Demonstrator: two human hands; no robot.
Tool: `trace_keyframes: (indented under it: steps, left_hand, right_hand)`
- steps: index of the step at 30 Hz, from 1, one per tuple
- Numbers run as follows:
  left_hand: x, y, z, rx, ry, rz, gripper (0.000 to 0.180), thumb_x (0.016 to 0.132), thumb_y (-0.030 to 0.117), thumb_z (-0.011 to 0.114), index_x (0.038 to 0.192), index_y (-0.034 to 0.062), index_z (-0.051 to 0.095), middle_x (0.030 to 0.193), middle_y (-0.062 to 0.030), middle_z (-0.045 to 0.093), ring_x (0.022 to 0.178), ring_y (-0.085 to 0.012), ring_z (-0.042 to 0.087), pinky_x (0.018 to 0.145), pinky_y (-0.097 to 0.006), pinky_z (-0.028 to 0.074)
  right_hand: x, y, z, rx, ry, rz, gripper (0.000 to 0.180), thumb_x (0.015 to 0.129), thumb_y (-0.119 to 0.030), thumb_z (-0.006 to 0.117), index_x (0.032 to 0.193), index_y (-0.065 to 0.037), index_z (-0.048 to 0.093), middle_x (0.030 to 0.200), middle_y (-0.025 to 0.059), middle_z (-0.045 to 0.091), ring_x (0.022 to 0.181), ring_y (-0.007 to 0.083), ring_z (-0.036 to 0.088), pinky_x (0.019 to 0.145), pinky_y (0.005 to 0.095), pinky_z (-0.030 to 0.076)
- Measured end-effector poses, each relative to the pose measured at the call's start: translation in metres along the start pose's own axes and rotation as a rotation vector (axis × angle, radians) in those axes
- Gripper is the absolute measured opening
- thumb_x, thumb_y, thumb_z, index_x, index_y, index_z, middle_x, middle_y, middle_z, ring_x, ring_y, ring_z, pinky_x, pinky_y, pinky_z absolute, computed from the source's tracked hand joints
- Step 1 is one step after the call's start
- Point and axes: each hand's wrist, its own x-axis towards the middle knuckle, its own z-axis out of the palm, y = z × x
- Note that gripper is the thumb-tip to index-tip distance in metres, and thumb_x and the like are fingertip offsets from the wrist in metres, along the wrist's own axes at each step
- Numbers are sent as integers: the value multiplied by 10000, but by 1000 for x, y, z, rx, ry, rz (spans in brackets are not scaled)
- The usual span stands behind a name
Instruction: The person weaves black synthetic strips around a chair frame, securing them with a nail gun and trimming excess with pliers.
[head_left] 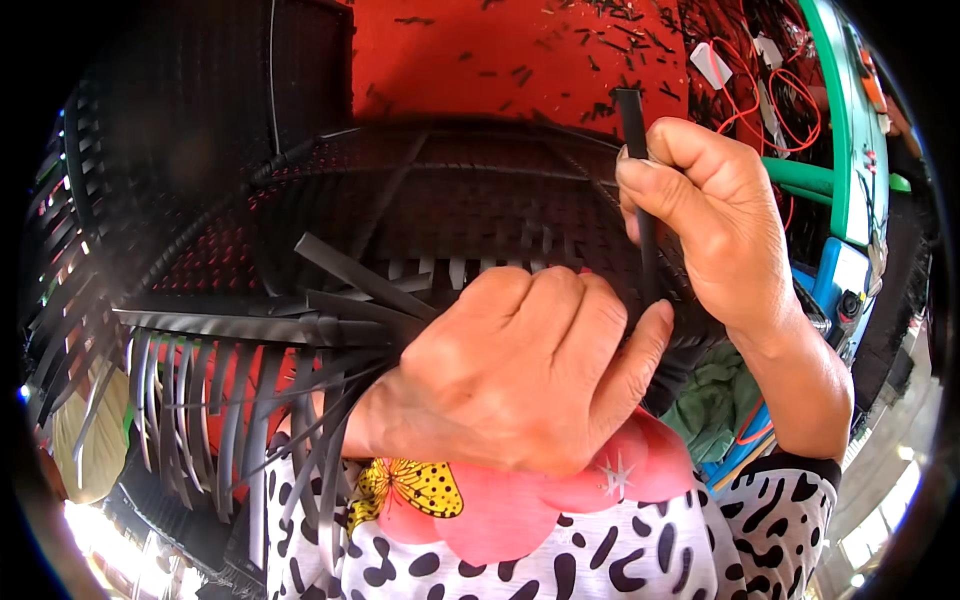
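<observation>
A large black woven piece of wicker-like furniture point(440, 190) lies in front of me, with many flat strips hanging loose from its near edge. My right hand point(715, 215) is raised at the right and pinches a flat black strip point(632, 115) between thumb and fingers. The strip runs down toward the edge, close to my left hand's fingertip. My left hand point(520, 365) rests back up over the near edge, its fingers curled; what they grip is hidden beneath. Loose strip ends point(360, 275) stick out beside its wrist.
Hanging strips point(200, 400) fringe the left part of the edge. Beyond is a red surface point(520, 60) strewn with black offcuts. At the right stand a green frame point(845, 120), an orange cord point(800, 110), a blue object point(840, 280) and green cloth point(715, 400).
</observation>
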Motion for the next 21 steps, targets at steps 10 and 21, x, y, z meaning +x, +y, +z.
trace_keyframes:
  steps: [10,21]
  left_hand:
    - [-1,-4,4,-33,0,-7,423,610,156,663,1005,4,671,708,-120,542,522,-170,484,423,-267,317]
    - [3,-5,-5,40,-54,40,456,615,149,647,1054,25,664,701,-63,516,545,-166,493,435,-284,351]
  right_hand:
    - [3,-1,-3,-40,-66,5,264,933,-145,557,700,-62,465,658,7,535,591,62,483,562,212,381]
    - [-21,-26,4,185,34,-179,768,795,60,475,1484,18,140,933,119,613,830,175,637,768,254,487]
